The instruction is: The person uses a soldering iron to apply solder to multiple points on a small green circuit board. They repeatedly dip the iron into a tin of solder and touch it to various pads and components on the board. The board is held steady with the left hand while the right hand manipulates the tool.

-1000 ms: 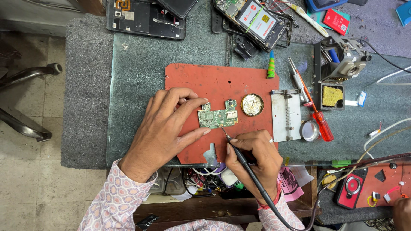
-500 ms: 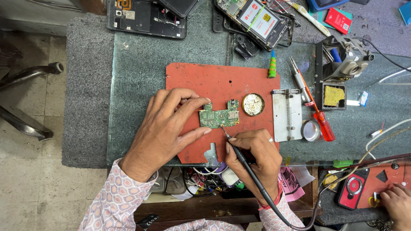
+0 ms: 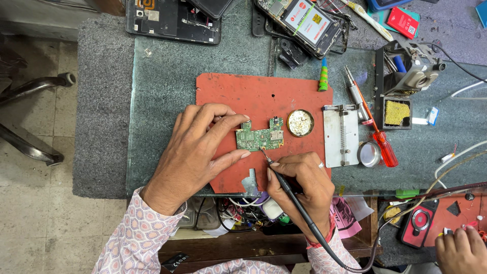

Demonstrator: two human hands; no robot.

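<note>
A small green circuit board (image 3: 259, 137) lies on a red mat (image 3: 264, 96). My left hand (image 3: 195, 149) rests on the mat and pins the board's left edge between thumb and fingers. My right hand (image 3: 302, 185) grips a black soldering iron (image 3: 284, 190) like a pen, and its tip touches the board's lower edge. The iron's cable runs down past my wrist.
A round tin of flux (image 3: 300, 123), a metal board holder (image 3: 341, 135) and a red-handled screwdriver (image 3: 380, 142) lie right of the board. A sponge stand (image 3: 398, 112) and opened phones (image 3: 304, 23) sit farther back. Another person's hand (image 3: 461, 248) shows at the bottom right.
The board and my hands have barely shifted. Another person's hand has come into view at the bottom right.
</note>
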